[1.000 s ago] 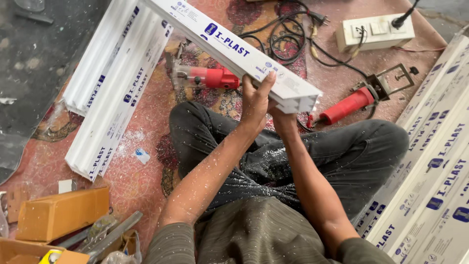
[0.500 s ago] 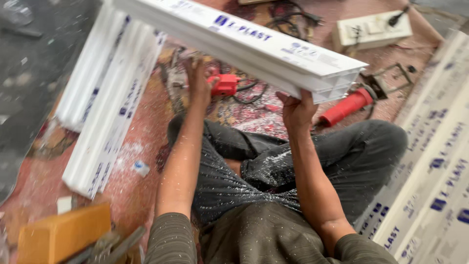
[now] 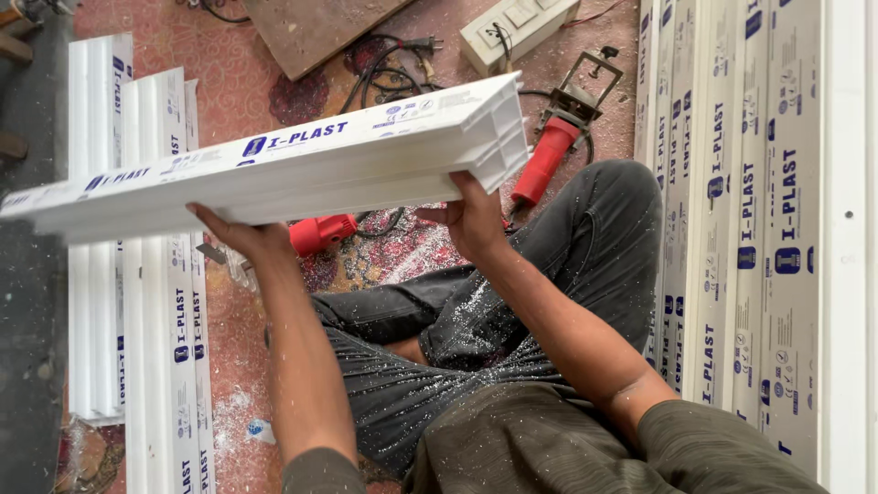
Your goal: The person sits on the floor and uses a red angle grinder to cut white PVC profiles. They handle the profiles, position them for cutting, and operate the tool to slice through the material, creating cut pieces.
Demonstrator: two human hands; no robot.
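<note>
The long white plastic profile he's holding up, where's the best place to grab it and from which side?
Judging by its pose, take the white profile from underneath, hands spread apart. It is long, hollow and lies nearly level, so one grip would probably let it tip. The left hand supports the underside mid-length; the right hand holds it near the open cut end.

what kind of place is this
Likely a small workshop floor for cutting plastic profiles: stacked white profile lengths, red power tools with cords, and white shavings on the person's dark trousers.
</note>
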